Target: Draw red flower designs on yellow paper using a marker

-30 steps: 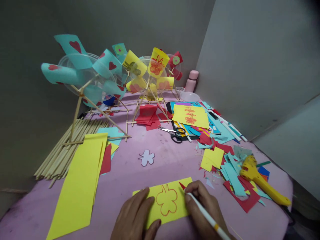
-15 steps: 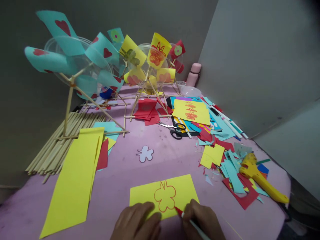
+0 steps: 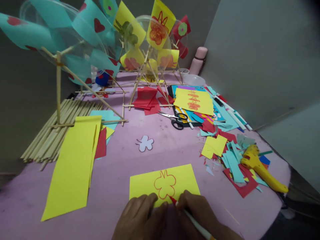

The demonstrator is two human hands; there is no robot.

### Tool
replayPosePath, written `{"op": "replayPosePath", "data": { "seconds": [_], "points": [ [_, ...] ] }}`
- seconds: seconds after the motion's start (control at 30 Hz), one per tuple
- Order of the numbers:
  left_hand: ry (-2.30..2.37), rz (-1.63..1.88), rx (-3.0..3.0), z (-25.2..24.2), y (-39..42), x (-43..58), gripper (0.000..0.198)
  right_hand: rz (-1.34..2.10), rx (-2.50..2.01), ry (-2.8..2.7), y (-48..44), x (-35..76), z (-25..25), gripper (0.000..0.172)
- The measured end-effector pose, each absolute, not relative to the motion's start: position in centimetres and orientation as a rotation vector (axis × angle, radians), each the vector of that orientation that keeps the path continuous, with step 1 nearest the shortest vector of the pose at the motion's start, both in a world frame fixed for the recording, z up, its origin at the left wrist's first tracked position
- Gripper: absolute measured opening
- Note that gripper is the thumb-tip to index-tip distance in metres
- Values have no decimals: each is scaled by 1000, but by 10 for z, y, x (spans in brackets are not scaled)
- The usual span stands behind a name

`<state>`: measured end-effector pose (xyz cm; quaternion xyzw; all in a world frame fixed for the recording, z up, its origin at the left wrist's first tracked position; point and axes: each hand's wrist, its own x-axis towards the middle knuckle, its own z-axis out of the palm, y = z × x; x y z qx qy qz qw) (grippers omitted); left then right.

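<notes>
A yellow sheet (image 3: 140,186) lies at the near middle of the table, bearing a red butterfly outline (image 3: 165,184). My left hand (image 3: 141,215) rests on its lower left edge, fingers apart, holding nothing. Closed round a red-tipped marker (image 3: 192,220), my right hand (image 3: 197,211) is at the sheet's lower right, with the tip at the bottom of the outline. Beyond the sheet lies a small white butterfly cutout (image 3: 145,143).
Long yellow strips (image 3: 72,163) and wooden sticks (image 3: 57,130) lie left. Paper pinwheels on stick frames (image 3: 58,90) stand behind. Scissors (image 3: 177,116), paper scraps (image 3: 233,163) and a yellow glue gun (image 3: 262,170) are right, a pink bottle (image 3: 198,60) at the back.
The view has tilted down, so the table things appear higher. The marker tip has moved left along the bottom of the outline, and my right hand has shifted with it.
</notes>
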<state>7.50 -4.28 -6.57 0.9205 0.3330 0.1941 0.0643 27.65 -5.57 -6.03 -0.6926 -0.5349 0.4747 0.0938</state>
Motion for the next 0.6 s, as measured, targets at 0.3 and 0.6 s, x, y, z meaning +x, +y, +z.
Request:
{"op": "replayPosePath", "data": {
  "seconds": [0.3, 0.6],
  "points": [
    [1029, 575, 2726, -67, -45, 79, 21, 1303, -1970, -1774, -54, 277, -50, 14],
    [1046, 591, 2721, -64, -43, 82, 23, 1453, -2024, -1624, -50, 274, -41, 20]
  ]
}}
